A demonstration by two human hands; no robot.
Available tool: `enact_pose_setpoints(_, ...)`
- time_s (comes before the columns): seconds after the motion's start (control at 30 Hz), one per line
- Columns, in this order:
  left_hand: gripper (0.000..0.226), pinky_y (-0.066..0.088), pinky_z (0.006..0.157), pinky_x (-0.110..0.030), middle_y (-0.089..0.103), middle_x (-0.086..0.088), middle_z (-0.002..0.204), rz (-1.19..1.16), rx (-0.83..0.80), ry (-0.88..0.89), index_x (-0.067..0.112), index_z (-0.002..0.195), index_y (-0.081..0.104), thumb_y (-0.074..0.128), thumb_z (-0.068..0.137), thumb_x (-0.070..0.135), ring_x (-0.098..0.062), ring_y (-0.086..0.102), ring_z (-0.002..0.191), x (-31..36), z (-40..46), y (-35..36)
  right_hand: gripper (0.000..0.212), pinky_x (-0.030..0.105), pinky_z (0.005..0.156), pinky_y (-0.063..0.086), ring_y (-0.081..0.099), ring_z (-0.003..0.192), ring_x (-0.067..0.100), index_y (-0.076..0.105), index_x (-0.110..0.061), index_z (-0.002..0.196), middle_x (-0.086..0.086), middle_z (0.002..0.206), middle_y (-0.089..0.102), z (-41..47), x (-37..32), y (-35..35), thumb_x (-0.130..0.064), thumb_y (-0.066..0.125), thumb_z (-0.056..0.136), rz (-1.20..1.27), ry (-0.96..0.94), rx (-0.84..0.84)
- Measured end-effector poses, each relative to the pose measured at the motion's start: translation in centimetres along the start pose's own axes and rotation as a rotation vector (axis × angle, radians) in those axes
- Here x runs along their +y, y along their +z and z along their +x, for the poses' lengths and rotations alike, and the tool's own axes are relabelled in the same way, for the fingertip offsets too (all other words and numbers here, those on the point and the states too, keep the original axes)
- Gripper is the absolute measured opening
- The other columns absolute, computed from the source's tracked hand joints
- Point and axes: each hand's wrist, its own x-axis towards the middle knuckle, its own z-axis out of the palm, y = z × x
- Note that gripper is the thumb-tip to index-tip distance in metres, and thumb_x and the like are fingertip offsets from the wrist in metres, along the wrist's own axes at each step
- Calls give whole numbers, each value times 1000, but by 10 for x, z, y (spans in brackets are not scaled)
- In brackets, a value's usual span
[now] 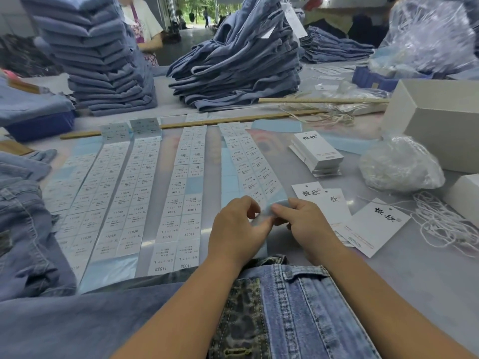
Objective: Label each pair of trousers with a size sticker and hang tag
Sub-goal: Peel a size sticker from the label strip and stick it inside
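Observation:
A pair of blue denim trousers [298, 307] lies at the near edge, waistband towards the table. Several long strips of white size stickers on pale blue backing lie side by side on the table [414, 268]. My left hand [237, 229] and my right hand [303, 218] meet over the near end of the rightmost sticker strip [252, 164], and both pinch its curled blue backing between fingertips. White hang tags [373, 224] with black characters lie just right of my right hand. Another stack of hang tags [317, 154] sits further back.
Two tall piles of folded jeans [98, 55] [241, 66] stand at the back. More denim [23, 229] lies at the left. White strings [445, 224], a plastic bag [399, 167] and white boxes [440, 120] are at the right. Wooden rulers [233, 120] cross the middle. A person sits behind.

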Motion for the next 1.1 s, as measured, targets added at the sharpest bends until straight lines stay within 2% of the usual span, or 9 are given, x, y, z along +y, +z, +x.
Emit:
enact_pose_setpoints(0.13, 19, 45, 59, -29, 58, 7, 70, 48, 8, -1, 20, 77, 58, 70, 80, 35, -15, 54, 68, 0, -1, -1, 25, 7, 58, 41, 60, 70, 10, 78, -13, 77, 7, 82, 76, -1, 1, 1, -13, 59, 94, 33, -11, -44)
enact_pose_setpoints(0.27, 20, 50, 65, -32, 64, 7, 71, 34, -25, -13, 21, 73, 62, 69, 82, 38, -13, 59, 73, -1, -2, 0, 21, 30, 82, 49, 60, 80, 21, 75, 1, 88, 19, 85, 73, -3, 2, 1, -11, 59, 94, 60, -34, -82)
enact_pose_setpoints(0.43, 22, 52, 67, -29, 67, 10, 70, -69, -80, -74, 23, 71, 66, 67, 84, 41, -8, 62, 73, -4, -1, 0, 20, 15, 67, 45, 56, 62, 3, 74, -8, 81, -9, 62, 66, -3, 2, -1, -9, 59, 95, 31, -79, -105)
enact_pose_setpoints(0.53, 22, 45, 57, -15, 65, 13, 66, -122, -98, -114, 26, 69, 66, 68, 85, 41, -4, 60, 68, -4, -1, -1, 22, 10, 63, 44, 54, 58, -2, 73, -14, 78, -14, 60, 65, -5, 1, -1, -8, 60, 95, -2, -115, -110)
enact_pose_setpoints(0.73, 18, 44, 57, -20, 66, 9, 65, -114, -104, -140, 23, 69, 69, 66, 85, 32, -6, 59, 67, -4, 0, 0, 16, 26, 67, 43, 52, 65, 12, 71, -12, 74, -3, 63, 60, -7, 3, -2, -10, 66, 90, -60, -120, -87)
enact_pose_setpoints(0.87, 17, 43, 56, -21, 65, 8, 63, -107, -95, -155, 22, 68, 70, 63, 83, 26, -7, 58, 66, -4, 1, 0, 14, 20, 63, 46, 56, 62, 6, 68, -18, 85, -9, 65, 65, -7, 2, -2, -5, 70, 87, -28, -101, -73)
enact_pose_setpoints(0.93, 21, 41, 53, -19, 64, 9, 62, -102, -104, -147, 22, 66, 69, 65, 84, 33, -5, 56, 63, -4, 0, 0, 27, 20, 64, 50, 65, 66, 5, 61, -22, 97, -5, 73, 72, -8, 2, -1, 0, 70, 85, 40, -53, -66)
enact_pose_setpoints(1.03, 26, 40, 51, -14, 64, 12, 62, -111, -111, -150, 23, 65, 68, 68, 83, 42, -4, 57, 63, -3, 0, 0, 31, 16, 60, 51, 68, 66, 3, 57, -25, 98, -6, 71, 74, -8, 2, 0, 2, 68, 86, 66, -31, -71)
enact_pose_setpoints(1.1, 23, 40, 52, -15, 64, 11, 62, -83, -114, -150, 24, 65, 67, 68, 84, 38, -6, 58, 64, -3, 0, 0, 32, 23, 70, 54, 71, 76, 11, 57, -24, 103, 0, 80, 75, -8, 1, -1, 2, 68, 87, 51, -25, -81)
